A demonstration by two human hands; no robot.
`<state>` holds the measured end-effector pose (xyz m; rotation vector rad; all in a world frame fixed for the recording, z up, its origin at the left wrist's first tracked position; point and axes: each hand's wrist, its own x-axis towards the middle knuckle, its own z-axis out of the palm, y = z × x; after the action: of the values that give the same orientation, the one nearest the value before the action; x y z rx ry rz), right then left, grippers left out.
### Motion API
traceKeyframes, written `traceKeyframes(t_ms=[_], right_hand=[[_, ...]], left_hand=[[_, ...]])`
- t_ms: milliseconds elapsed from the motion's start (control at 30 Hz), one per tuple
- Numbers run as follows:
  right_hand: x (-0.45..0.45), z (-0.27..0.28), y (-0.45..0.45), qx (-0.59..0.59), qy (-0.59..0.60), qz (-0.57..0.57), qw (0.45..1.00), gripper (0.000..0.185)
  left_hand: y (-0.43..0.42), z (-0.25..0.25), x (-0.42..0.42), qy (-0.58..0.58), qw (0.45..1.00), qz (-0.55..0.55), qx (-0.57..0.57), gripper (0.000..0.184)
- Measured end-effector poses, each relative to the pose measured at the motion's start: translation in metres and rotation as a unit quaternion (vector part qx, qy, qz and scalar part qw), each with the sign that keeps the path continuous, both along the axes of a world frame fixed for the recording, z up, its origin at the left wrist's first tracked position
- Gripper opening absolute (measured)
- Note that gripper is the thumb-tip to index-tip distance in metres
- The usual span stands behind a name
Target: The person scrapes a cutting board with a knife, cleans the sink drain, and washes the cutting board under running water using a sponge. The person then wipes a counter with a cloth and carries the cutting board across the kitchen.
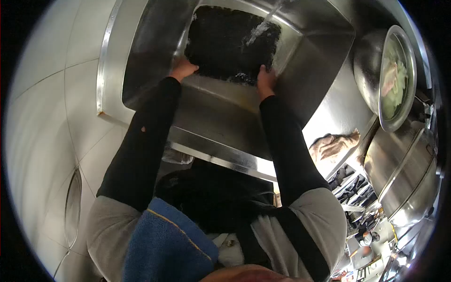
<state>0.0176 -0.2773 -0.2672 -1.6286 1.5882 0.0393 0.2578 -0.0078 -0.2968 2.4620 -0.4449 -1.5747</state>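
Inside a deep steel sink [211, 110], a flat black rectangular slab or mat [225, 44] is held by its near corners. My left hand [184, 69] grips the near left corner, with the thumb lying on top and the other fingers hidden. At the near right corner, my right hand [266, 81] grips it the same way, thumb up. A stream of water [259, 32] falls onto the right part of the black surface and splashes there.
A steel bowl [369, 70] with pale green leafy pieces [394, 89] stands at the right. Below it are a crumpled cloth [333, 144] and a large rounded steel vessel [399, 169]. White tiled wall [42, 103] lies at the left. Far lower right, a person [365, 236] is visible.
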Motion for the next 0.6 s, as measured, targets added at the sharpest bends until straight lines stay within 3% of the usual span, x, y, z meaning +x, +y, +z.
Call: traceKeyframes(t_ms=[100,167,233,300,367,467,533,600], right_hand=[[0.022,0.031,-0.003,0.025,0.002,-0.062,0.998,0.061],[0.018,0.014,-0.012,0.048,-0.028,-0.101,0.993,0.062],[0.018,0.004,-0.017,0.069,-0.068,-0.139,0.986,0.062],[0.020,-0.001,-0.019,0.091,-0.115,-0.189,0.971,0.062],[0.014,-0.016,-0.017,0.180,-0.192,-0.174,0.949,0.069],[-0.004,-0.011,-0.017,0.297,-0.199,-0.087,0.930,0.072],[-0.010,0.007,-0.015,0.334,-0.209,-0.046,0.918,0.069],[-0.012,0.033,-0.006,0.340,-0.259,-0.049,0.903,0.064]], left_hand=[[0.019,-0.015,0.014,0.052,0.991,0.127,-0.009,0.092],[-0.007,0.046,-0.001,0.044,0.992,0.116,0.028,0.102],[0.014,-0.018,0.006,0.038,0.995,0.090,0.013,0.102],[0.019,-0.041,0.014,0.029,0.999,0.039,0.001,0.097],[0.014,-0.031,0.019,0.021,0.999,-0.031,-0.008,0.089],[0.013,0.022,0.025,-0.002,0.990,-0.137,-0.008,0.077],[-0.018,0.096,0.014,-0.037,0.977,-0.209,-0.002,0.068],[-0.065,0.134,-0.002,-0.031,0.990,-0.104,-0.096,0.074]])
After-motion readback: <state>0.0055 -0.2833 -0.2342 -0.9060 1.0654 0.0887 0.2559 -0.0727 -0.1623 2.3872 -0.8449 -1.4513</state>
